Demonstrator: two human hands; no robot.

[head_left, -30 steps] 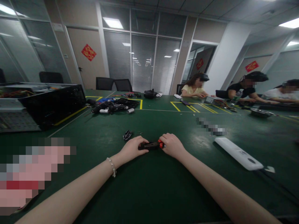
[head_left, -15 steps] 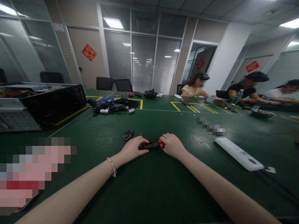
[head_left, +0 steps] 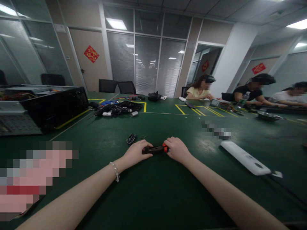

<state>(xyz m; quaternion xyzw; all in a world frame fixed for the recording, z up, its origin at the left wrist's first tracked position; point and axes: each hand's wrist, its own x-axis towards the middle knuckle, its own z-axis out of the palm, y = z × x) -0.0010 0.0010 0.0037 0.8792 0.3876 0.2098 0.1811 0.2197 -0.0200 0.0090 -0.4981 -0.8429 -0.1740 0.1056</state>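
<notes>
In front of me, both hands meet low over the green table [head_left: 153, 188]. My right hand [head_left: 178, 149] is closed around the red handle end of dark pliers [head_left: 157, 149], whose jaws point left. My left hand [head_left: 136, 151], with a beaded bracelet at the wrist, pinches a small black part [head_left: 145, 149] at the jaw end. Where that part ends and the jaws begin, I cannot tell. Just beyond my left hand lies a small black-and-silver bundle [head_left: 131, 138], with a few thin slivers [head_left: 143, 137] beside it.
A black computer case [head_left: 55, 110] stands at left. Behind are tangled cables and tools [head_left: 117, 108] and a black headset-like object [head_left: 155, 96]. At right lie a white power strip [head_left: 246, 159] and a metal dish [head_left: 270, 116]. Several people sit at the far right.
</notes>
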